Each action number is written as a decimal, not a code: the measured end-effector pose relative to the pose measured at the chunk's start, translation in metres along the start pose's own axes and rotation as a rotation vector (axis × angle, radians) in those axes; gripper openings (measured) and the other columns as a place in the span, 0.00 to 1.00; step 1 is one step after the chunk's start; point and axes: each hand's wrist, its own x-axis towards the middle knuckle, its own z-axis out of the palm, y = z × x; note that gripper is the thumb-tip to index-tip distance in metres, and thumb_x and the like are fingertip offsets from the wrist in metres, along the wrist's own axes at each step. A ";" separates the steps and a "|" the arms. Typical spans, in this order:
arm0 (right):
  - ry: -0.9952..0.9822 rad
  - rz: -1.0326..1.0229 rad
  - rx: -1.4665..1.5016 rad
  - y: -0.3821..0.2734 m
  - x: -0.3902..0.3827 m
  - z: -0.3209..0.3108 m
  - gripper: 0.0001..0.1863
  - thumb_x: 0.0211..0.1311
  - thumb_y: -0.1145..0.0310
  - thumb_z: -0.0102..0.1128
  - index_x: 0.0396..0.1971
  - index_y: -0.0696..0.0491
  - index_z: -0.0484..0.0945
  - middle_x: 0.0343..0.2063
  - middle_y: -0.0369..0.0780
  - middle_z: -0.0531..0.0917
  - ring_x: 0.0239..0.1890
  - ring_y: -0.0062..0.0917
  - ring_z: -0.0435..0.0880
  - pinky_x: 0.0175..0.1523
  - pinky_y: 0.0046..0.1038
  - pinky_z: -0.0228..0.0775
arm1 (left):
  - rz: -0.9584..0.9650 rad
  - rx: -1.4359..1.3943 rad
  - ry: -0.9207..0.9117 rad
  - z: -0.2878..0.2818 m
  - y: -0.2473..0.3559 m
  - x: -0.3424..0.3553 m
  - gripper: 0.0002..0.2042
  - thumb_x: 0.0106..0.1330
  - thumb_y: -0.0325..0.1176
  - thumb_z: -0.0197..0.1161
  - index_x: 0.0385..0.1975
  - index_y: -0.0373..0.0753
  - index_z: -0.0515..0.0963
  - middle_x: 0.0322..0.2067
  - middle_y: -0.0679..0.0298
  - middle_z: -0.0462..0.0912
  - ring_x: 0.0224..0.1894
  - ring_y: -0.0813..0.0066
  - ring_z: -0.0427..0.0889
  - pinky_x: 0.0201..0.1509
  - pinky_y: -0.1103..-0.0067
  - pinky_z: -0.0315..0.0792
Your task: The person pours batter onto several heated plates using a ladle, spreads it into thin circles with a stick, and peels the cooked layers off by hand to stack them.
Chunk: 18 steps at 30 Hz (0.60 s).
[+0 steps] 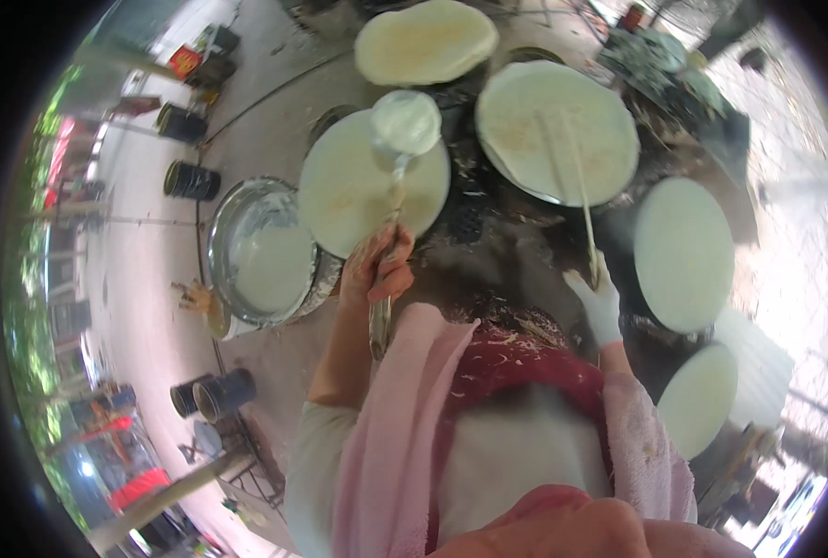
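My left hand (378,265) is bare and closed around the long handle of a ladle (404,122). Its round bowl, coated with white batter, hangs over a large pale pancake (339,200) on a round griddle. My right hand (600,299), in a white glove, grips a thin wooden stick (582,191). The stick reaches over a second pancake (511,139), whose surface is lightly browned; whether the tip touches it I cannot tell. Left of the first griddle stands a wide metal basin (218,279) holding white batter (272,268).
Another pancake (425,42) lies at the far side, and two more round pale sheets (683,256) sit to the right. Dark buckets (191,179) stand on the floor at left. A grey-green heap (660,65) is at the far right.
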 end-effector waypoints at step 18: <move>-0.025 -0.801 -0.955 -0.121 0.250 0.067 0.20 0.60 0.57 0.49 0.50 0.47 0.73 0.32 0.50 0.81 0.31 0.47 0.80 0.38 0.46 0.72 | 0.843 -0.642 0.482 -0.032 -0.066 -0.242 0.14 0.69 0.34 0.50 0.43 0.28 0.69 0.19 0.70 0.67 0.10 0.84 0.62 0.14 0.85 0.55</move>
